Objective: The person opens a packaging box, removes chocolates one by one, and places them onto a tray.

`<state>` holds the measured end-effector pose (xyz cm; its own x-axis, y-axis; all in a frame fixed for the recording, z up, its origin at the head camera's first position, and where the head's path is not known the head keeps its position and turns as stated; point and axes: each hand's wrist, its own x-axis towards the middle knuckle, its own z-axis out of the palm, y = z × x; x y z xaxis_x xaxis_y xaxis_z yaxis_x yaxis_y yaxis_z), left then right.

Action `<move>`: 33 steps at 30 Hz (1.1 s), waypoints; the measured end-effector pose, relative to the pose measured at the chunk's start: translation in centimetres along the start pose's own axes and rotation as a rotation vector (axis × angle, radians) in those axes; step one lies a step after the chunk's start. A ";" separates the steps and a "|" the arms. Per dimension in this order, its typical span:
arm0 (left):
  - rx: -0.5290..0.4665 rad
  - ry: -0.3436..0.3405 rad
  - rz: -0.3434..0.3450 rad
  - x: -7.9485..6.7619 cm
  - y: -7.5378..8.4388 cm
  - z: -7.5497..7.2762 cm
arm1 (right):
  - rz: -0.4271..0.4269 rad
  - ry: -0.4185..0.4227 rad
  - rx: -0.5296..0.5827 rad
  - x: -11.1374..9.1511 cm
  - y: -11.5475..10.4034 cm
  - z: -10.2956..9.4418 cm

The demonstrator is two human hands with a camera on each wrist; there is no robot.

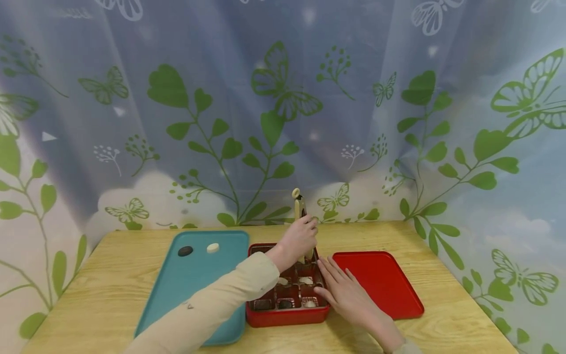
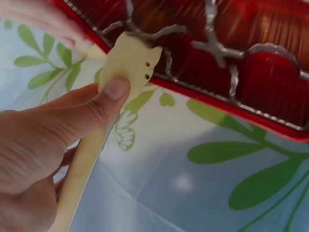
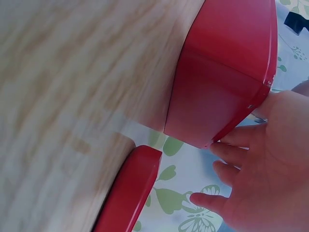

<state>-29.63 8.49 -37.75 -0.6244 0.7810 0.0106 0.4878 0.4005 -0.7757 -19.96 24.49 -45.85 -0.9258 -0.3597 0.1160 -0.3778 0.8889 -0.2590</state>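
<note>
My left hand (image 1: 297,240) grips cream-coloured tongs (image 1: 298,209) above the far right part of a red box (image 1: 287,318). In the left wrist view, the thumb presses near the cat-head-shaped tip of the tongs (image 2: 129,63), which reaches over the box rim. Whether anything lies between the tips is hidden. A dark divided insert (image 2: 212,48) fills the box; its near compartments hold white and dark pieces, among them a white piece (image 1: 309,304). With fingers extended, my right hand (image 1: 349,295) touches the box's right rim; in the right wrist view its fingertips meet the red edge.
Left of the box lies a blue tray (image 1: 194,290) bearing a dark oval piece (image 1: 185,251) and a white oval piece (image 1: 213,248). A red lid (image 1: 380,280) lies on the wooden table (image 1: 451,324) at right. A patterned curtain (image 1: 283,147) hangs behind.
</note>
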 end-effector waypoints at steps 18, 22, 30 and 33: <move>-0.131 0.212 -0.124 -3.4 -2.0 2.4 | 0.012 -0.004 -0.012 0.0 -0.2 -0.1; -0.229 0.320 -0.220 -5.0 -2.7 3.4 | 0.012 -0.002 -0.019 0.0 -0.3 -0.2; -0.418 0.443 -0.371 -8.5 -3.3 5.2 | 0.007 0.004 -0.019 -0.1 -0.4 -0.1; -0.451 0.454 -0.413 -9.9 -3.4 5.8 | 0.011 -0.005 -0.022 0.0 -0.4 -0.1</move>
<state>-28.67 -3.37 -38.83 -0.5456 0.6069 0.5779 0.5320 0.7837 -0.3207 -19.80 24.16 -45.68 -0.9299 -0.3514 0.1090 -0.3677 0.8986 -0.2393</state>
